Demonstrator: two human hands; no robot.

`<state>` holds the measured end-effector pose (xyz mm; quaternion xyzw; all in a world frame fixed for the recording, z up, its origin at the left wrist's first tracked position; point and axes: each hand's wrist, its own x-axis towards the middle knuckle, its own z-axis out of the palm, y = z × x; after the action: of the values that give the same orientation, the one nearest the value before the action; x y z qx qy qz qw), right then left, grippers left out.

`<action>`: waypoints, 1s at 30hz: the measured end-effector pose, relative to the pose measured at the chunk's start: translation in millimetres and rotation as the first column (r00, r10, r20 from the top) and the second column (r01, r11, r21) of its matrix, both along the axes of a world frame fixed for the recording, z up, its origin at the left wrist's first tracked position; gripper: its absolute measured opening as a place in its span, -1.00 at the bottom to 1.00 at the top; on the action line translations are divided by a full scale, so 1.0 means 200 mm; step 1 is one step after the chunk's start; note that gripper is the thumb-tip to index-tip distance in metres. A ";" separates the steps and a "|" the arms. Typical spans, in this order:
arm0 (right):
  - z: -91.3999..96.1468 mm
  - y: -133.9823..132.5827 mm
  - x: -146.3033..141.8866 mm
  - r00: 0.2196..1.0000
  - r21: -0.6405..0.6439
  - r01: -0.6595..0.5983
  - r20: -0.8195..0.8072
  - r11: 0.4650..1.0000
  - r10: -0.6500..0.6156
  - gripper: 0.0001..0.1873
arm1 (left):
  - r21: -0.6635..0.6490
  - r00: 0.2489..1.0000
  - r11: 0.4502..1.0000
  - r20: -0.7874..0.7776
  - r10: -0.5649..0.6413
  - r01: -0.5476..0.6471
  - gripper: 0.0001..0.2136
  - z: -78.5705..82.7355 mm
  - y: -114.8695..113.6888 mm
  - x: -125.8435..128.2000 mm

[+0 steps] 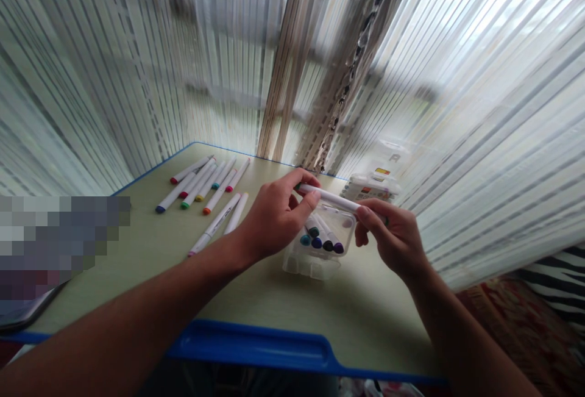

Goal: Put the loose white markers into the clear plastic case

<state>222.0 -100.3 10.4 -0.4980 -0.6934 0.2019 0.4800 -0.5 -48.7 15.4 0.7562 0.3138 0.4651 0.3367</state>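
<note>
A white marker pen (pixel 336 198) with green ends is held level between my two hands, above a clear plastic case. My left hand (pixel 286 208) pinches its left end, and my right hand (pixel 390 229) grips the right end, partly covering it. Below, the open clear case (pixel 350 235) holds several markers with teal, blue, black and purple ends (pixel 317 243). Its lower part (pixel 311 266) rests on the table. To the left of my left hand lie two markers, one with a pink end (pixel 214 224).
Several loose white markers (pixel 201 183) with coloured ends lie at the table's back left. Behind my right hand stands another clear case (pixel 370 186) with labels. The table (pixel 256 299) has a blue rim; string curtains (pixel 228 49) hang behind. A blurred-out device sits at left.
</note>
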 end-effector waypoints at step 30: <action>0.01 -0.01 0.00 1.000 -0.020 0.002 0.007 1.000 -0.002 -0.66 | 0.019 1.000 1.000 -0.029 0.010 -0.010 -0.81 0.01 -0.01 0.00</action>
<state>222.4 -102.2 11.5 -0.5040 -0.6925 0.2069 0.4729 -0.6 -50.5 18.1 0.7646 0.3178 0.4587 0.3225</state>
